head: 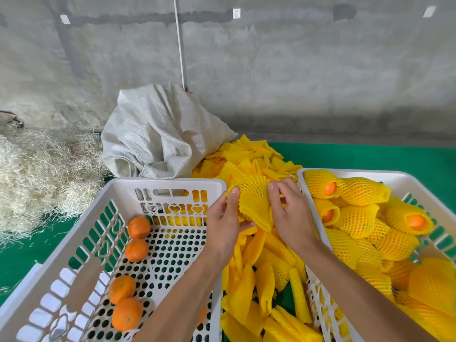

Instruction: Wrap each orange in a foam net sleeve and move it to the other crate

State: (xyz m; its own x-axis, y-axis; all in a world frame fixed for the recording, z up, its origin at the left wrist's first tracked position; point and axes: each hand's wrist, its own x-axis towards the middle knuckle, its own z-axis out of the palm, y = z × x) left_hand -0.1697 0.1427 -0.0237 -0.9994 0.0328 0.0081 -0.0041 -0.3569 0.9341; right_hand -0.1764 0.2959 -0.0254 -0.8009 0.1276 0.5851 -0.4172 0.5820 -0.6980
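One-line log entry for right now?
phase: opening sleeve | both hands pinch foam net sleeve | bare oranges: left crate

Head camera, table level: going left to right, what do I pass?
Straw pile → left crate with bare oranges → left hand → foam sleeve gripped by both hands → right hand → right crate of wrapped oranges.

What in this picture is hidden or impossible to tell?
All in the head view:
- Whether an orange sits inside the foam net sleeve: the left hand and right hand holding it cover its lower end.
- A partly visible orange object in the left crate: the left forearm hides most of it.
- The count of wrapped oranges in the right crate: they are stacked, and cut off by the picture edge.
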